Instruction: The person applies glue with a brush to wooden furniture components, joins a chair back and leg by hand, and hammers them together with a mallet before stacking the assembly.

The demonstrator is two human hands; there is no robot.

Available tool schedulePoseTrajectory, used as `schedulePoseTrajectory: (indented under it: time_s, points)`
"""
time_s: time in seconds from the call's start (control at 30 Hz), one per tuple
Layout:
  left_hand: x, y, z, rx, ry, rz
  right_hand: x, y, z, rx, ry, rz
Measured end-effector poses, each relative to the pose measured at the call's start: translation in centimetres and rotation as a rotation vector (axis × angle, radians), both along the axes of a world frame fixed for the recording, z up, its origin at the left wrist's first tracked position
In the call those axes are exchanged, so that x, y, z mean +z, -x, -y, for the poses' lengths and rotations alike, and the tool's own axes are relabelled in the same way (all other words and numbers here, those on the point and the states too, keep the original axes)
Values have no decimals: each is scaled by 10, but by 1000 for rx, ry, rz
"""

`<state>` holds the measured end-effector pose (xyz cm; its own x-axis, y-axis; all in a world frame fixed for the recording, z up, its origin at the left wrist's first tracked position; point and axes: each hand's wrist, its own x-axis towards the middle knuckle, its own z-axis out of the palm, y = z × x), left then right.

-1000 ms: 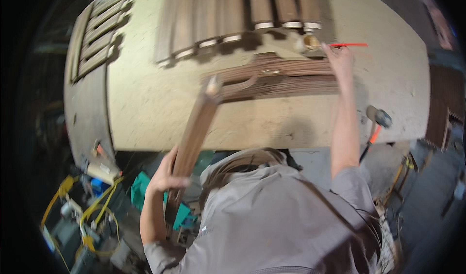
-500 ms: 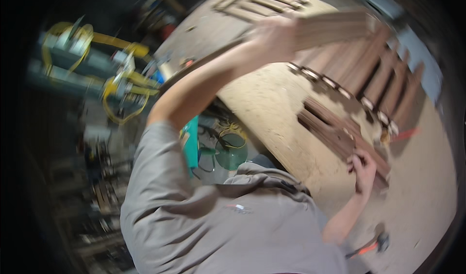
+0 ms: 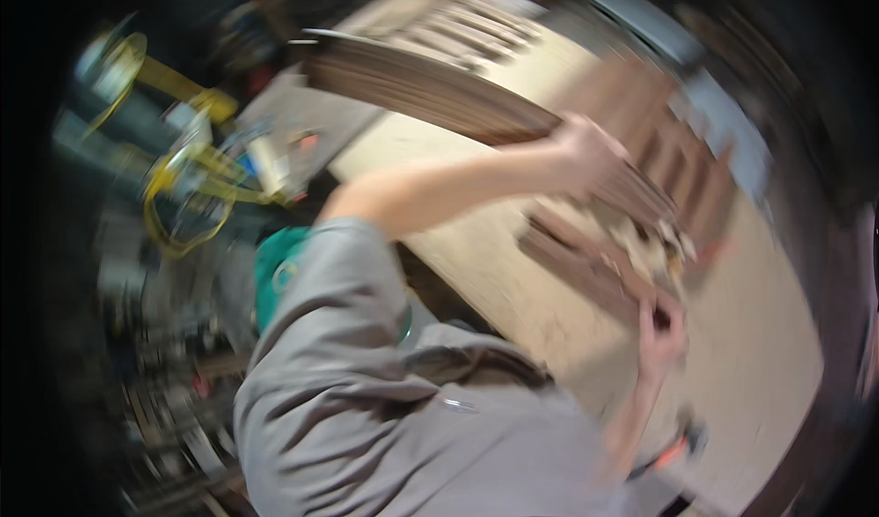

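Observation:
My left hand (image 3: 591, 155) is closed round a long, slightly curved dark brown wooden board (image 3: 430, 87). The board is held aslant above the bench, from the far left towards the right. Below it, a pair of shorter brown wooden pieces (image 3: 581, 270) lies side by side on the pale bench top. At their near right end is my right hand (image 3: 661, 334), its fingers curled round the end of one piece. Motion blur softens both hands, and the exact finger contact on the right is indistinct.
A row of curved brown wooden pieces (image 3: 655, 105) lies on the pale bench top (image 3: 760, 334). A slatted wooden frame (image 3: 472, 27) sits at the far left. Near the front right is a hammer (image 3: 678, 448) with an orange-marked handle. Yellow straps (image 3: 188, 215) hang at left.
The board in my left hand has swung round and now reaches to the far left, its near end lower. My left hand has moved right and nearer. My right hand has shifted slightly.

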<state>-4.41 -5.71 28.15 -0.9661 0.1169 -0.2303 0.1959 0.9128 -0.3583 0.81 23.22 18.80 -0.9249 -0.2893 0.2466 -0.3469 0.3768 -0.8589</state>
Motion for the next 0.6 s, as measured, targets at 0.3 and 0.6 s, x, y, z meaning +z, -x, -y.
schedulePoseTrajectory:
  time_s: [0.3,0.6]
  points:
    - [52,-16,-22,-557,-11,-332,63,100,63,318,-390,-90]
    - [72,20,3,-658,-74,-492,40,100,86,23,5,105]
